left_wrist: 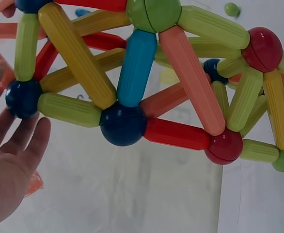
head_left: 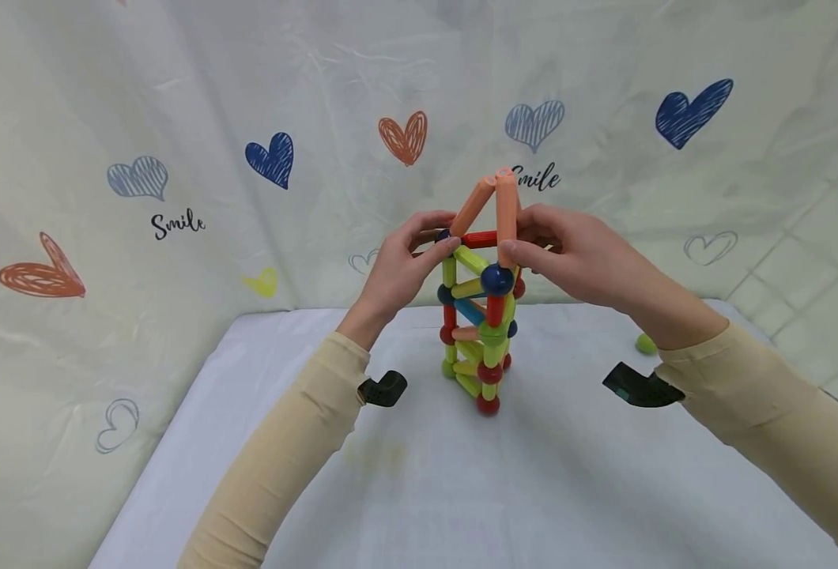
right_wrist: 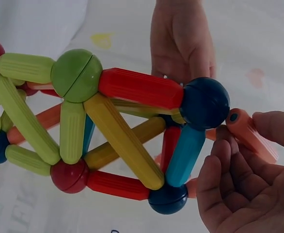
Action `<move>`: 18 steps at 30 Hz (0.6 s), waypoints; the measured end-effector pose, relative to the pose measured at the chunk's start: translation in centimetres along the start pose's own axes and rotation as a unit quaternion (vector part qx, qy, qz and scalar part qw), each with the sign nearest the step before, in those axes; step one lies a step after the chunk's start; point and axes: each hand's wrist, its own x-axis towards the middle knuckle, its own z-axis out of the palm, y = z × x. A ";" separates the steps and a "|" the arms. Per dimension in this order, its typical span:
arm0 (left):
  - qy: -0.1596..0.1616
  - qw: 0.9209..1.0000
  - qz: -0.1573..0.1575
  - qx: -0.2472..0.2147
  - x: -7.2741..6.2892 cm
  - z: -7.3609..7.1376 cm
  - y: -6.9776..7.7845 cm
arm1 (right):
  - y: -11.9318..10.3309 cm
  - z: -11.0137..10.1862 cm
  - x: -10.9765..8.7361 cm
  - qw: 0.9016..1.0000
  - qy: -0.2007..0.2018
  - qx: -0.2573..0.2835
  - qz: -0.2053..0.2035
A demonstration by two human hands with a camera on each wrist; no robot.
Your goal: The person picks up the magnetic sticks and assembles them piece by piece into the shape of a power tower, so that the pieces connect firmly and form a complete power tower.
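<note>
A tower of magnetic sticks and balls stands upright on the white cloth, with green, yellow, red and blue parts. Three salmon sticks lean together at its top. My left hand is at the top left corner, thumb and fingers around a dark blue ball there. With its thumb and fingers, my right hand pinches the front salmon stick near its lower end. That end shows a magnet and sits beside the front blue ball, slightly apart from it in the right wrist view.
A loose green ball lies on the white-covered table, right of the tower and near my right wrist. Behind the table hangs a pale sheet with printed hearts. Dark wrist devices show at both sleeves.
</note>
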 end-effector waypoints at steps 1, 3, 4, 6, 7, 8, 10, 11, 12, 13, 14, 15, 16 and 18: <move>0.003 1.000 0.004 -0.001 0.1 0.1 0.0 | 0.0 0.0 0.0 1.000 0.000 0.000 -0.002; 0.011 1.000 0.013 -0.002 0.2 0.3 0.1 | 0.0 0.0 0.1 1.000 0.001 -0.001 -0.004; 0.015 1.000 0.018 -0.001 0.3 0.3 0.2 | 0.0 0.1 0.1 1.000 0.002 0.000 -0.006; 0.026 0.999 0.024 0.002 0.4 0.5 0.2 | 0.0 0.2 0.2 1.000 0.003 0.000 -0.013; 0.032 0.999 0.025 0.003 0.4 0.6 0.3 | 0.0 0.2 0.3 1.000 0.003 -0.001 -0.016; 0.037 0.999 0.025 0.006 0.4 0.6 0.3 | 0.0 0.3 0.4 1.000 0.004 -0.003 -0.020; 0.045 0.999 0.025 0.010 0.4 0.8 0.3 | 0.0 0.4 0.5 1.000 0.006 -0.009 -0.027; 0.047 0.999 0.024 0.011 0.4 0.8 0.4 | 0.0 0.5 0.5 1.000 0.005 -0.011 -0.029; 0.048 0.998 0.024 0.012 0.3 0.9 0.4 | 0.0 0.5 0.5 1.000 0.005 -0.013 -0.028; 0.050 0.998 0.025 0.014 0.3 0.9 0.4 | 0.0 0.5 0.5 1.000 0.004 -0.016 -0.026; 0.051 0.998 0.025 0.016 0.3 1.0 0.5 | 0.0 0.5 0.5 1.000 0.004 -0.017 -0.023; 0.052 0.998 0.025 0.017 0.3 1.0 0.5 | 0.0 0.5 0.5 1.000 0.003 -0.018 -0.020; 0.052 0.998 0.025 0.019 0.3 1.0 0.5 | -0.1 0.5 0.5 1.000 0.002 -0.016 -0.017; 0.053 0.998 0.025 0.020 0.3 1.0 0.5 | -0.1 0.5 0.5 1.000 0.001 -0.016 -0.013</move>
